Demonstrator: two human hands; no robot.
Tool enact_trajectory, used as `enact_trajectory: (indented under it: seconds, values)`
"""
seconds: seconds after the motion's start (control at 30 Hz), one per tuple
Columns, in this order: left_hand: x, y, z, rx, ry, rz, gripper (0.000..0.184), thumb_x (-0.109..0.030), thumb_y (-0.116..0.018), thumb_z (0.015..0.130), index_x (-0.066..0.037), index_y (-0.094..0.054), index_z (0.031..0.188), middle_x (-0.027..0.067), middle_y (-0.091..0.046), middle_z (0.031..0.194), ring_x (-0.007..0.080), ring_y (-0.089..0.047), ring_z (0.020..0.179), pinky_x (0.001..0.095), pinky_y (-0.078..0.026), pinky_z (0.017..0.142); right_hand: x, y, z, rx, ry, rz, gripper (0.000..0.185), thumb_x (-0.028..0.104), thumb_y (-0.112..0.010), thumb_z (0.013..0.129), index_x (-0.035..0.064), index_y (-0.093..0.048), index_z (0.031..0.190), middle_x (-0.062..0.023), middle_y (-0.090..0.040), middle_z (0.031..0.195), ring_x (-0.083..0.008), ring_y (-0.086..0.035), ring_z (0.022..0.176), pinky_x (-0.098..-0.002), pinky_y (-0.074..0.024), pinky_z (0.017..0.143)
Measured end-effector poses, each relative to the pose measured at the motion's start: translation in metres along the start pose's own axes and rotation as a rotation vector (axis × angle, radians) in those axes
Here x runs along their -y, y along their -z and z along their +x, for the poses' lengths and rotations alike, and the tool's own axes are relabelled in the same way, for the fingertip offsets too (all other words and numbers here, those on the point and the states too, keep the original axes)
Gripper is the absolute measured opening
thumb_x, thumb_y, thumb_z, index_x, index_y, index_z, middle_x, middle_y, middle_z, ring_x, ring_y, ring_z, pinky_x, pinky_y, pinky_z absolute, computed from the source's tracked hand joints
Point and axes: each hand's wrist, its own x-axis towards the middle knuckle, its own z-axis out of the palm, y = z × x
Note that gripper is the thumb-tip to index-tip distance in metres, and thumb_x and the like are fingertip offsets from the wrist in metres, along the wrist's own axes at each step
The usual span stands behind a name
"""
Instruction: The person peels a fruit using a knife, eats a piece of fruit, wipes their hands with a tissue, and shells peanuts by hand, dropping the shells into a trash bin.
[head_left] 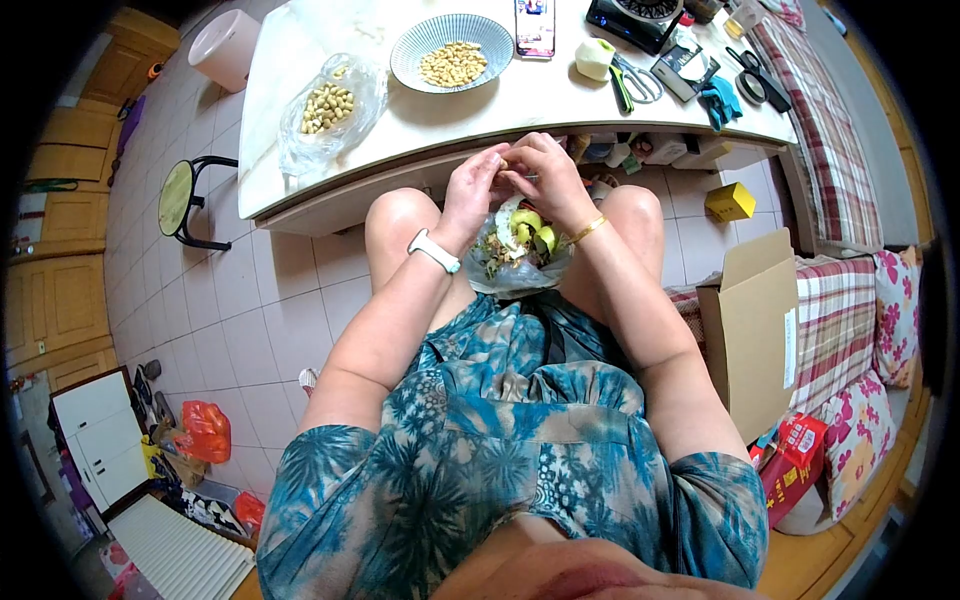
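Close together at the table's front edge, both hands meet over a bag of scraps (pixel 520 245) between the knees. My left hand (pixel 474 190) has its fingers closed on a small tan thing, probably a nut, mostly hidden by the fingertips. My right hand (pixel 548 175) pinches at the same spot from the other side. Beyond them on the white table (pixel 440 125) a striped bowl (pixel 408 62) holds pale shelled nuts (pixel 453 64). To its left, a clear plastic bag (pixel 364 112) lies open with unshelled nuts (pixel 326 107) in it.
Right of the bowl are a phone (pixel 536 28), a peeled fruit (pixel 594 59), scissors (pixel 640 84) and a blue cloth (pixel 720 101). A cardboard box (pixel 750 345) stands right of my arm, near a yellow box (pixel 731 202). A stool (pixel 177 199) is at left.
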Motion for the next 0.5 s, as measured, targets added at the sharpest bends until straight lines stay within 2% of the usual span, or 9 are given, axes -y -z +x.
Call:
enact_trajectory:
  seconds: [0.13, 0.2, 0.33, 0.4, 0.5]
  values:
    - [0.0000, 0.0030, 0.0022, -0.009, 0.028, 0.047, 0.041, -0.030, -0.046, 0.109, 0.000, -0.056, 0.137, 0.0081, -0.067, 0.118, 0.0155, -0.067, 0.103, 0.0323, -0.058, 0.090, -0.0021, 0.0009, -0.0011, 0.001, 0.005, -0.020, 0.016, 0.005, -0.075, 0.077, 0.0034, -0.066, 0.090, -0.0105, -0.063, 0.094, -0.0333, -0.060, 0.091, -0.0421, -0.0517, 0.081]
    - [-0.0010, 0.0015, 0.0018, 0.072, 0.031, 0.067, 0.041, -0.029, -0.047, 0.109, 0.000, -0.056, 0.136, 0.0087, -0.067, 0.119, 0.0162, -0.067, 0.103, 0.0334, -0.058, 0.091, 0.0004, 0.0006, -0.0026, 0.001, 0.014, -0.043, 0.016, 0.003, -0.074, 0.077, 0.0025, -0.065, 0.090, -0.0111, -0.063, 0.093, -0.0331, -0.060, 0.089, -0.0419, -0.0515, 0.079]
    - [-0.0028, -0.0019, 0.0006, 0.008, 0.048, 0.035, 0.039, -0.026, -0.048, 0.109, -0.001, -0.057, 0.138, 0.0062, -0.067, 0.115, 0.0134, -0.067, 0.099, 0.0305, -0.058, 0.087, 0.0000, 0.0040, 0.0008, 0.013, 0.064, -0.043, 0.015, 0.002, -0.072, 0.077, 0.0016, -0.063, 0.089, -0.0116, -0.062, 0.090, -0.0329, -0.059, 0.087, -0.0413, -0.0513, 0.078]
    - [-0.0029, -0.0003, -0.0002, 0.064, 0.051, 0.026, 0.042, -0.030, -0.044, 0.110, 0.000, -0.056, 0.137, 0.0097, -0.067, 0.120, 0.0173, -0.067, 0.106, 0.0345, -0.058, 0.092, 0.0005, 0.0039, 0.0008, 0.008, 0.086, -0.054, 0.015, 0.001, -0.072, 0.076, 0.0012, -0.063, 0.088, -0.0119, -0.062, 0.089, -0.0327, -0.058, 0.085, -0.0409, -0.0512, 0.077]
    - [-0.0020, -0.0012, -0.0008, 0.062, 0.028, 0.029, 0.043, -0.031, -0.043, 0.110, 0.000, -0.056, 0.137, 0.0098, -0.067, 0.120, 0.0171, -0.067, 0.106, 0.0344, -0.058, 0.092, -0.0004, 0.0039, 0.0003, 0.016, 0.070, -0.066, 0.015, 0.001, -0.072, 0.077, 0.0011, -0.063, 0.088, -0.0118, -0.062, 0.090, -0.0329, -0.058, 0.085, -0.0409, -0.0514, 0.076]
